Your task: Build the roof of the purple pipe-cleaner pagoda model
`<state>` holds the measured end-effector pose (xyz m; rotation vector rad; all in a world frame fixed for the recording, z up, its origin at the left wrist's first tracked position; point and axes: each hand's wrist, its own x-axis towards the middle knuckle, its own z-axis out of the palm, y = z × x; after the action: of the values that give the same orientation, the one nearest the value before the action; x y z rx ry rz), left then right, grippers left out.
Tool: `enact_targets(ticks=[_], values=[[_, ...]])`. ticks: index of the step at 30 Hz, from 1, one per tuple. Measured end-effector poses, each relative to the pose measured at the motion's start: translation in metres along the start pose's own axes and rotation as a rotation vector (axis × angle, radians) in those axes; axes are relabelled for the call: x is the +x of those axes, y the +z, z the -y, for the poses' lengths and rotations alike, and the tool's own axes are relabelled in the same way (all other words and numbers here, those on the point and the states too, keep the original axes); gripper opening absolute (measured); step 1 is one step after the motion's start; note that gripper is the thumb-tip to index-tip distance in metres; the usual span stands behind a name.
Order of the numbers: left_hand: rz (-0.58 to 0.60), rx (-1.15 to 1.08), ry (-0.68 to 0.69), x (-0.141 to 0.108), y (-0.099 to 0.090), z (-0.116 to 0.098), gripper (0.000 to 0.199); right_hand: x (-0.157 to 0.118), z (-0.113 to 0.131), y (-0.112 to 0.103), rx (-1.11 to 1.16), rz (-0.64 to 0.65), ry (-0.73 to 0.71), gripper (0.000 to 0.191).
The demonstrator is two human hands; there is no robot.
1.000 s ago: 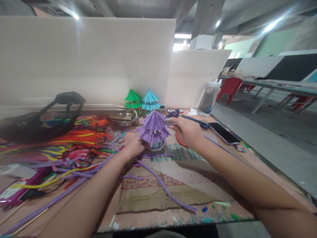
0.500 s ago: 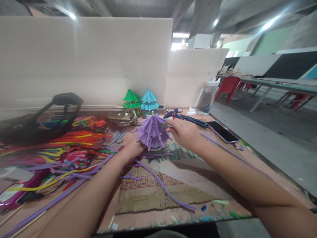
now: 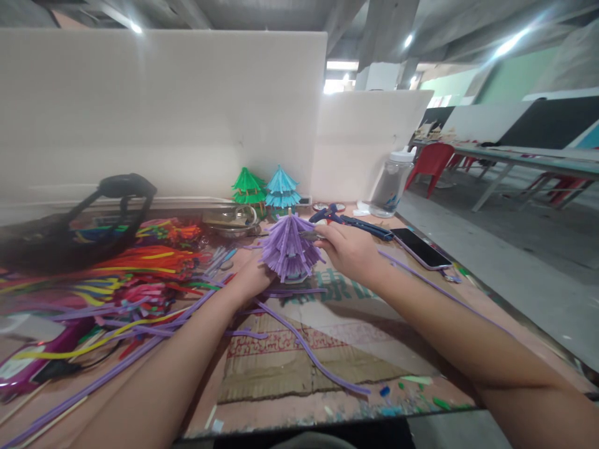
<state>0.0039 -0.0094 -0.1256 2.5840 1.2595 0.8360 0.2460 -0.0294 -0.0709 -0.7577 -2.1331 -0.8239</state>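
Note:
A small purple pagoda model [image 3: 291, 249], its tiered roofs covered in fuzzy pipe cleaner strips, stands upright over the cardboard in the middle. My left hand [image 3: 255, 271] grips it low on its left side, the fingers mostly hidden behind the roofs. On the right, my right hand [image 3: 349, 249] is closed in a pinch around a thin grey metal tool, which looks like tweezers [image 3: 309, 236]. The tool's tip touches the upper roof. Loose purple pipe cleaners [image 3: 318, 362] lie on the printed cardboard [image 3: 262, 377] below.
Green [image 3: 249, 185] and blue [image 3: 281, 187] pagoda models stand behind, near a glass bowl [image 3: 229, 223]. Bundles of coloured pipe cleaners [image 3: 145, 265] and a black strap [image 3: 126, 187] are left. Right are a glue gun [image 3: 330, 214], pliers-like dark handles [image 3: 367, 227], a phone [image 3: 422, 248] and a bottle [image 3: 392, 184].
Both hands stay almost in place around the purple pagoda model. The right hand's grey tool shows slightly more clearly against the roof now.

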Motion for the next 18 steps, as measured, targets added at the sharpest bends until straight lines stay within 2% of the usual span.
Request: enact_targets(ticks=[12,18], values=[[-0.003,0.027,-0.018,-0.002,-0.002,-0.005,0.012,0.004,0.003,-0.009,-0.127,0.079,0.061,0.029],[-0.015,0.186,-0.070,-0.004,0.002,0.001,0.031,0.005,0.002,-0.012,-0.175,0.120,0.139,0.029]])
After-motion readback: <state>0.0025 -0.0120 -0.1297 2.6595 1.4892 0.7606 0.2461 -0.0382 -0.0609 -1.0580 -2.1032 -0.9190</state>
